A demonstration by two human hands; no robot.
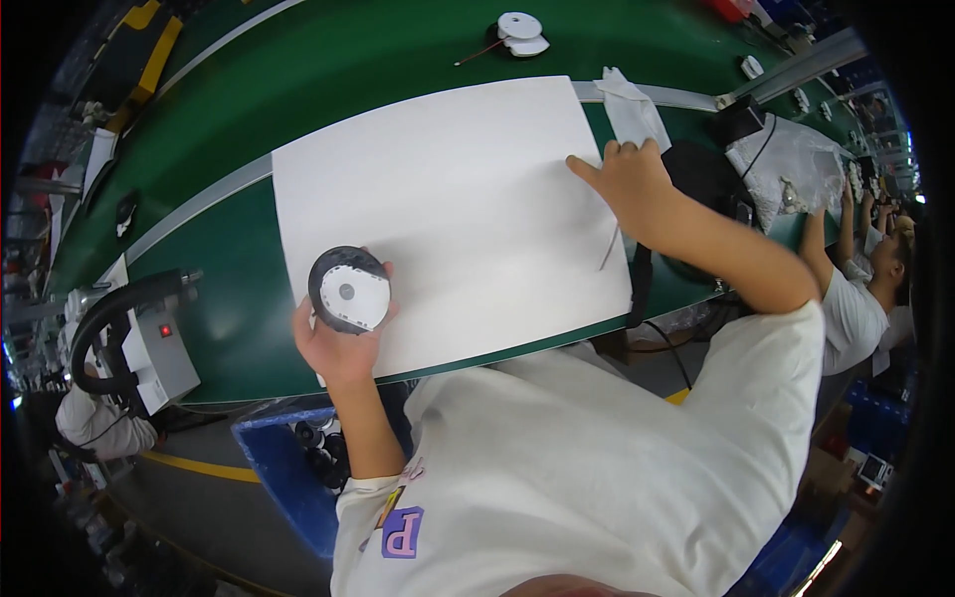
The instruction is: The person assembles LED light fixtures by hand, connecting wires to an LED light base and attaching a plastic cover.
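Note:
My left hand is wrapped around a round black part with a white face and a grey centre disc, held above the left side of a white board. Over the board's right edge is my right hand, with one digit stretched out leftward and the other fingers curled. Its palm side is hidden, so what it grips cannot be made out. A thin dark rod shows just below that hand; whether the hand holds it is unclear.
A green conveyor belt carries a white round unit with a red wire. White gloves lie past the board's corner. A grey box with a red switch stands left, above a blue bin. Co-workers sit at right near a plastic bag.

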